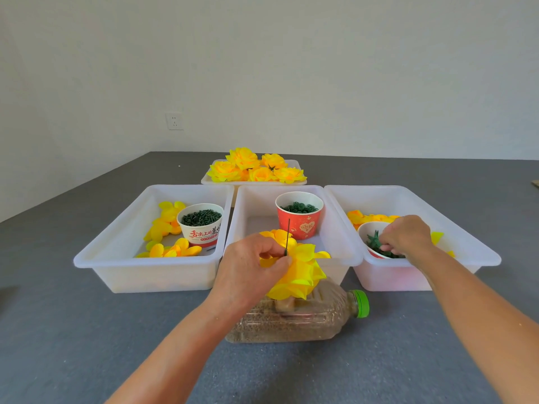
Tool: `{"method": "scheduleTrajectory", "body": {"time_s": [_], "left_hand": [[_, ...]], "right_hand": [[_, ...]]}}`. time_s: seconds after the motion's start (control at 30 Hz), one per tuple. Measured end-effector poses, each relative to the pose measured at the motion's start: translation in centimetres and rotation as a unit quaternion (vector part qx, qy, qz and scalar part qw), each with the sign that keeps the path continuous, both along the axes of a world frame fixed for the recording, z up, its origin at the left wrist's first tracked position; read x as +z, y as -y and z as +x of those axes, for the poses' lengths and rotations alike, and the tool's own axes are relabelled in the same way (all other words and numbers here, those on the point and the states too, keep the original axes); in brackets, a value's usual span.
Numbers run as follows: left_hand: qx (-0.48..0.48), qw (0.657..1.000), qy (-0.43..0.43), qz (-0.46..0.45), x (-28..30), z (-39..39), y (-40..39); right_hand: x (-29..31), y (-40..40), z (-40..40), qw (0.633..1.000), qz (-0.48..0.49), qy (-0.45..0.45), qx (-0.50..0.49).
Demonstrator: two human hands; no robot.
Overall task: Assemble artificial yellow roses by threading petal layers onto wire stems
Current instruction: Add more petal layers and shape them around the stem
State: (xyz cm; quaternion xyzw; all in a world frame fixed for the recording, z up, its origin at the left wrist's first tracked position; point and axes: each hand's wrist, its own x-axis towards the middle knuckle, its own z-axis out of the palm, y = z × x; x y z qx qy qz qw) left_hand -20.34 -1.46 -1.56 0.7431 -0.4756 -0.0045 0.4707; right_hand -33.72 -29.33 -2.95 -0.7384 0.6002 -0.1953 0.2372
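A: Head view, item one: our left hand (250, 268), fingers curled, pinching the wire stem (288, 236) with the stacked yellow petal layers (297, 272) gathered on it. The stem points up and away, free end bare, which we judge keeps it ready for the next piece to slide on.

B: Item two: our right hand (405, 236), fingers bent down into the white cup (368, 228) in the right tray (484, 255), tips among the green calyx pieces (376, 243). Whether it has one pinched we cannot tell; the knuckles hide it.

A: Why there? We judge the calyx goes under the petals, so we fetch it while the left hand keeps the layers from slipping.

B: Surroundings. Middle tray (242, 228): red cup (300, 217) of small green rings. Left tray (96, 255): loose yellow petals (166, 223) and a white printed cup (201, 224) of dark green pieces.

A: Far tray (294, 164): finished yellow roses (253, 169), heaped.

B: Near us, a clear bottle (306, 316) with a green cap, lying on its side on the grey table (73, 330), filled with something grainy, just under the held flower.

A: Obstructions: the flower covers part of the middle tray's front wall; the right tray's rim lies between the right wrist and the stem.
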Motion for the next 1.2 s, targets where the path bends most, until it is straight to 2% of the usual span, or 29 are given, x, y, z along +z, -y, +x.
{"method": "scheduleTrajectory", "body": {"time_s": [0.1,0.2,0.27,0.43,0.57,0.7,0.83,0.9,1.03,1.2], "left_hand": [[0.001,1.000,0.003,-0.005,0.0,0.0,0.0],[0.000,1.000,0.010,-0.007,0.0,0.0,0.0],[-0.002,1.000,0.013,-0.010,-0.1,0.0,0.0],[-0.003,1.000,0.010,-0.007,-0.1,0.1,0.0],[-0.004,1.000,0.014,-0.004,-0.1,0.1,0.0],[-0.005,1.000,0.017,-0.005,-0.1,0.1,-0.1],[-0.006,1.000,0.022,-0.007,-0.1,0.1,-0.1],[-0.005,1.000,0.022,-0.008,-0.1,0.1,-0.2],[-0.004,1.000,0.026,-0.007,-0.1,0.1,-0.2],[-0.005,1.000,0.027,-0.007,-0.1,0.1,-0.2]], "right_hand": [[-0.2,-0.1,-0.3,0.993,0.036,0.109,0.027],[0.0,-0.2,-0.3,0.997,0.006,0.075,-0.020],[0.2,-0.6,-0.1,0.997,0.018,0.075,-0.030],[0.0,-0.5,0.2,1.000,-0.027,-0.009,0.000],[0.1,-0.7,0.2,0.988,-0.089,-0.119,0.046],[0.1,-1.0,-0.1,0.971,-0.172,-0.158,0.055],[-0.2,-1.3,0.1,0.961,-0.186,-0.186,0.080],[-0.3,-1.4,0.2,0.963,-0.181,-0.177,0.088],[-0.4,-1.5,-0.2,0.984,-0.145,-0.061,0.088],[-0.2,-1.4,-0.1,0.984,-0.140,-0.063,0.086]]}}
